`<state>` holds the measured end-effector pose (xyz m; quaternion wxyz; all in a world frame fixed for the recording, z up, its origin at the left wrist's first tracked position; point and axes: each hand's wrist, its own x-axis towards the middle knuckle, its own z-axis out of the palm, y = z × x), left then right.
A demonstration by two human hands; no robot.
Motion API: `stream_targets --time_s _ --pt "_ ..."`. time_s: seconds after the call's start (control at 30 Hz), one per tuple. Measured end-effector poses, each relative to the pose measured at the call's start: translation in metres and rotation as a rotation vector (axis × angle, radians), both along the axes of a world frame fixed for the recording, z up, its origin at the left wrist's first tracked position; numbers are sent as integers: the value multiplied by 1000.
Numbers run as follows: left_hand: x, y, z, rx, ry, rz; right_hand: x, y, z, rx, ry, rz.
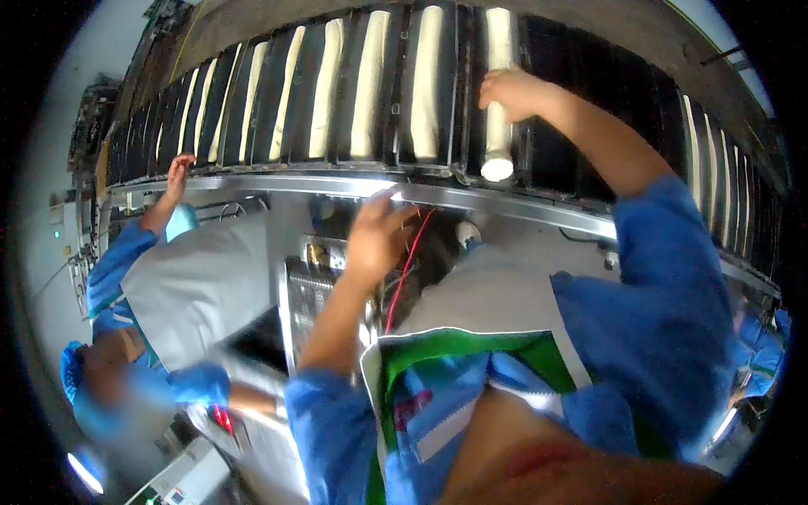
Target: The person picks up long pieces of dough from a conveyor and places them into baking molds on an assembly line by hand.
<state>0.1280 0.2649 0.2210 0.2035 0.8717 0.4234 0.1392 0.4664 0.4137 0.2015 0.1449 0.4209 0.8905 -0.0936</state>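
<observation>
Plainly, the held roll (499, 135) looks long, pale and cylindrical.

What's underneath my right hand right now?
Under your right hand is a pale roll. Both its ends show, but the stretch directly beneath the hand is covered, so that can't be seen.

Cool, uneven light falls across a fisheye view, its corners sunk in black and its edges bowing the row of dark trays (581, 101) into an arc. Pale rolls (427, 84) gleam against them. Glare whitens the metal rail (286, 183); a lamp (85, 473) burns out at lower left. Fingers of the left hand (376, 240) smear softly, while a co-worker's head (122, 400) dissolves into blur.
</observation>
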Motion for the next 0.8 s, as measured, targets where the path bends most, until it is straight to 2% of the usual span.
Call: stream_targets --time_s 0.07,0.2,0.27,0.3,0.33,0.37,0.43,0.5,0.53,0.57,0.6,0.63,0.7,0.73,0.77,0.8 --pt "-26 -32 -1 -21 1 234 -4 4 -5 4 -46 9" --pt "-68 -104 -33 20 -20 504 5 36 0 90 -160 52" --pt "-70 -147 -35 -63 80 691 11 49 -5 170 -209 29" --pt "-72 -167 -35 -42 119 705 10 47 -7 168 -206 44" --pt "-71 -187 -34 -138 44 823 9 45 -9 58 -212 -6" --pt "-76 -210 -41 -138 87 859 7 43 -12 -51 -218 -53" --pt "-83 -250 -42 -208 86 1013 12 32 -35 -40 -79 144" --pt "-86 -312 -61 -151 -78 1230 0 20 -34 -109 127 171" --pt "-80 -324 -53 -74 48 1213 -1 23 -40 -124 152 195" --pt "-72 -330 -51 -85 104 1268 14 29 -50 -12 361 291" --pt "-86 -335 -55 -72 167 1330 -9 29 -50 73 225 204" --pt "-92 -339 -63 -61 151 1372 1 40 -61 75 365 52" --pt "-101 -364 -81 -63 169 1499 -2 35 -54 114 392 37" --pt "-102 -373 -87 -87 207 1582 -9 19 -44 246 418 37" --pt "-102 -385 -93 -112 241 1662 -14 7 -41 274 371 -21" --pt "-114 -403 -117 -93 258 1729 -16 -3 -42 221 444 -72"
